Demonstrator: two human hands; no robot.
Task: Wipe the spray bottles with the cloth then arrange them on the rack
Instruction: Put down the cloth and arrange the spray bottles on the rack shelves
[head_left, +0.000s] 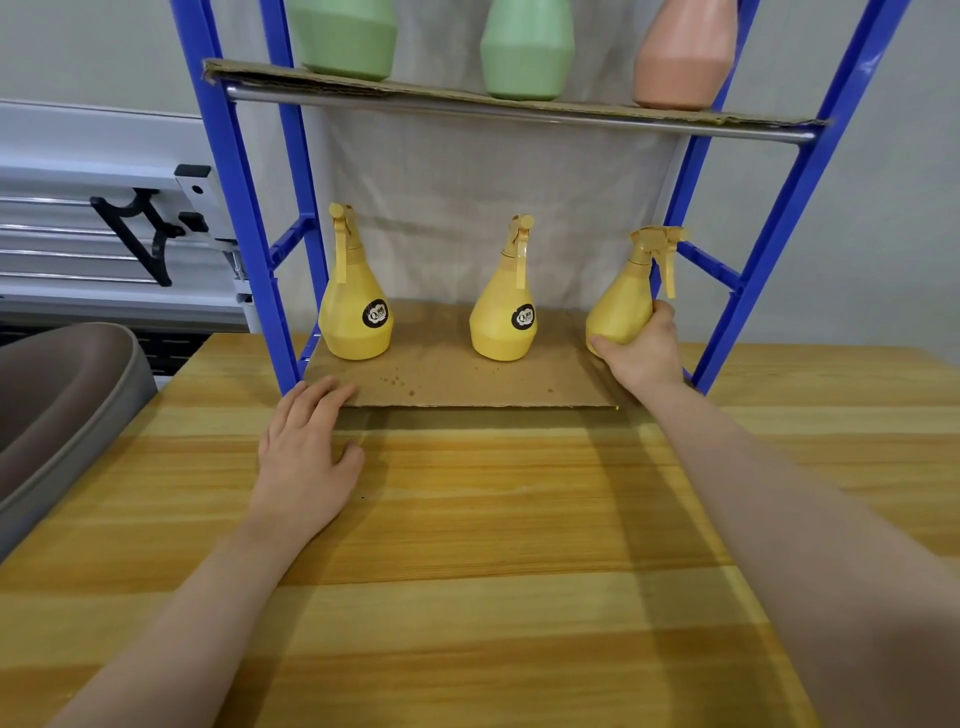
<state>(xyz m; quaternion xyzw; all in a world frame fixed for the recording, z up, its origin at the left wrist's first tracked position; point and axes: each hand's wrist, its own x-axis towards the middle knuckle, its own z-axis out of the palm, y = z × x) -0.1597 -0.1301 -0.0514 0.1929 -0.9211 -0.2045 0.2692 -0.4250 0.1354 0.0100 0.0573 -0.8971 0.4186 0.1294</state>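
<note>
A wooden desk (467, 545) carries a blue rack (236, 171) whose cardboard-lined upper shelf (467, 101) bears two green bottles (524, 47) and a pink bottle (683, 52). On the lower cardboard sheet (457, 379) stand two yellow spray bottles (356, 306), upright and well apart. The right hand (641, 353) grips a third yellow bottle (621, 306), tilted, at the sheet's right end, while the left hand (306, 441) lies flat, fingers spread, touching the sheet's front left corner.
</note>
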